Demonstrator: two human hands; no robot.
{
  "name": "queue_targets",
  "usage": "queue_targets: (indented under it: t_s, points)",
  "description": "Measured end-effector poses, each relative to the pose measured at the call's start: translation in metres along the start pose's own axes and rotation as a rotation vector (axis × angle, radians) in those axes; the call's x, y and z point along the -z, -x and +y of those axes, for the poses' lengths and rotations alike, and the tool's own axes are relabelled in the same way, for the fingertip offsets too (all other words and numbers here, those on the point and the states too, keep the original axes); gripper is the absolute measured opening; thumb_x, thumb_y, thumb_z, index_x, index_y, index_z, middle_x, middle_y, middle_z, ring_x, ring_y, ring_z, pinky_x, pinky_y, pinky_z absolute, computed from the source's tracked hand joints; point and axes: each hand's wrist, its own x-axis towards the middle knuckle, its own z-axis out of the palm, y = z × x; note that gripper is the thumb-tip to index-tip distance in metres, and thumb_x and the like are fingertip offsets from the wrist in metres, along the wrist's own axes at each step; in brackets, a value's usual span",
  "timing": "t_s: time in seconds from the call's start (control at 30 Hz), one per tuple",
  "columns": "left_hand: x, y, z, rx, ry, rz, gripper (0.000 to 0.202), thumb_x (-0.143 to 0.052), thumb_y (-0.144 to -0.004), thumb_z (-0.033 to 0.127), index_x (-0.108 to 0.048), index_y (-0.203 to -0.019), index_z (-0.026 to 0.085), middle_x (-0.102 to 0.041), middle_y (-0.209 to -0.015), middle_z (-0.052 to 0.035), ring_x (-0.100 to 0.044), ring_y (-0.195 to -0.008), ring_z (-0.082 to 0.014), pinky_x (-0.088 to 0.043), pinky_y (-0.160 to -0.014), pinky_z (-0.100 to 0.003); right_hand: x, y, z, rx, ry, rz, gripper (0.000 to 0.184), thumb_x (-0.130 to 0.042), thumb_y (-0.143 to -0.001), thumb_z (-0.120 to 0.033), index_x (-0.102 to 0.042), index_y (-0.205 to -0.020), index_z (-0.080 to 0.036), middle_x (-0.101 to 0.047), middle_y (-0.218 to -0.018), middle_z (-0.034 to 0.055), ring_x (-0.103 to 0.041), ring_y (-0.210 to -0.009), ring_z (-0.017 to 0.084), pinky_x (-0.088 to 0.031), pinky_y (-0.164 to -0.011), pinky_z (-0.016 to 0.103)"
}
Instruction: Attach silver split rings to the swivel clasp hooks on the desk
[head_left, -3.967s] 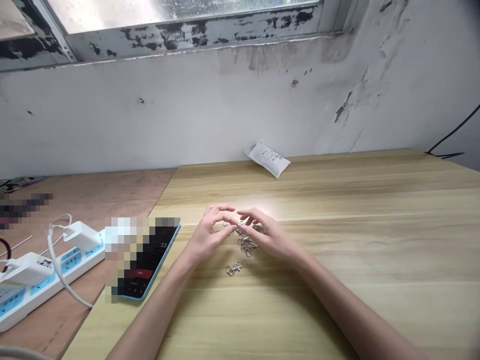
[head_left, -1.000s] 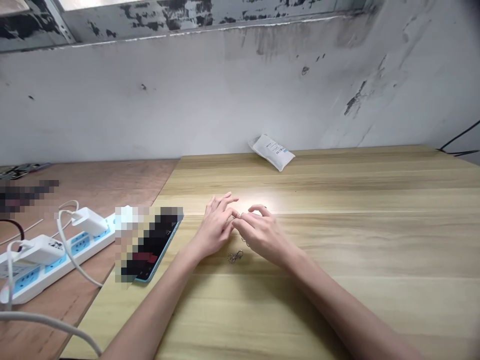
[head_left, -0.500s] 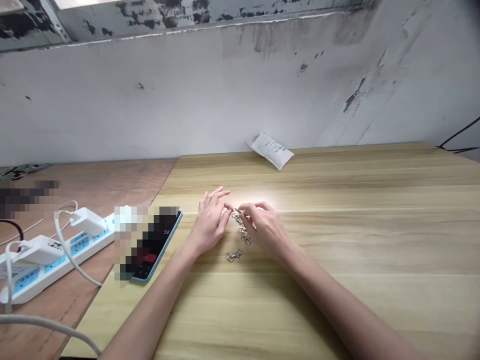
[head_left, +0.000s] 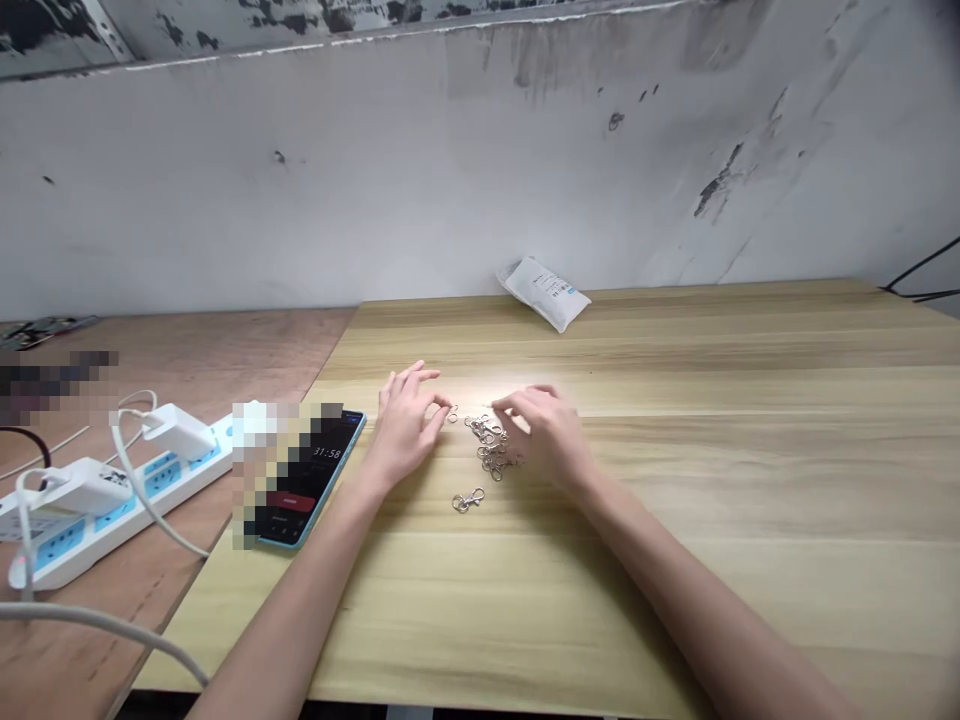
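A tangled pile of silver swivel clasps with split rings (head_left: pixel 489 445) lies on the pale wooden table (head_left: pixel 712 480), between my hands. My left hand (head_left: pixel 405 420) rests just left of the pile, fingers apart and holding nothing. A small metal ring (head_left: pixel 452 413) lies close to its fingertips. My right hand (head_left: pixel 544 430) is curved over the right edge of the pile, with nothing visible in its fingers. A single clasp (head_left: pixel 468 500) lies apart, nearer to me than the pile.
A phone (head_left: pixel 322 470) with a lit timer lies beside my left wrist. Further left, on a lower reddish wooden surface (head_left: pixel 202 350), is a white power strip (head_left: pixel 112 520) with plugged-in chargers and cables. A white packet (head_left: pixel 545 293) lies against the wall.
My hands have moved apart and let go of the clasps, which now lie in a pile on the table. The view has tilted slightly.
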Motion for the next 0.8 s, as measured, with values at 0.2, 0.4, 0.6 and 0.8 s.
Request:
queue_targets:
  t_s: [0.2,0.4,0.6,0.8]
  points:
    - [-0.001,0.000,-0.016,-0.040,-0.098,-0.038,0.012,-0.058,-0.086,0.022,-0.069,-0.081,0.021,-0.061,-0.123,-0.0087,-0.043,-0.132,-0.0305,-0.024,-0.112,-0.064,0.007,0.005,0.048,-0.179,0.161,-0.091,0.018,-0.054,-0.090,-0.021,-0.071,-0.084,-0.021,-0.070,-0.091,0.0094,-0.060,-0.087,0.025,-0.039,-0.077,0.039]
    - [-0.007,0.000,-0.005,-0.054,-0.055,-0.034,0.017,-0.054,-0.090,0.026,-0.069,-0.096,0.021,-0.060,-0.126,-0.0096,-0.048,-0.125,-0.0279,-0.030,-0.111,-0.059,0.002,0.005,0.041,-0.180,0.122,-0.181,0.018,-0.054,-0.092,-0.029,-0.071,-0.093,-0.020,-0.067,-0.094,0.0085,-0.059,-0.089,0.024,-0.041,-0.076,0.038]
    - [-0.021,-0.004,0.004,-0.138,-0.037,-0.083,0.016,-0.057,-0.090,0.027,-0.071,-0.097,0.025,-0.059,-0.128,-0.0073,-0.047,-0.126,-0.0271,-0.028,-0.111,-0.059,0.000,0.004,0.039,-0.088,0.120,-0.219,0.018,-0.054,-0.093,-0.025,-0.072,-0.093,-0.022,-0.066,-0.097,0.0094,-0.058,-0.089,0.024,-0.042,-0.074,0.037]
    - [-0.019,-0.003,0.004,-0.102,0.081,-0.039,0.008,-0.064,-0.087,0.028,-0.070,-0.084,0.023,-0.062,-0.123,-0.0063,-0.049,-0.123,-0.0264,-0.031,-0.108,-0.058,0.003,0.004,0.038,-0.108,0.045,-0.144,0.017,-0.055,-0.092,-0.025,-0.071,-0.092,-0.021,-0.067,-0.095,0.0094,-0.058,-0.090,0.024,-0.043,-0.076,0.038]
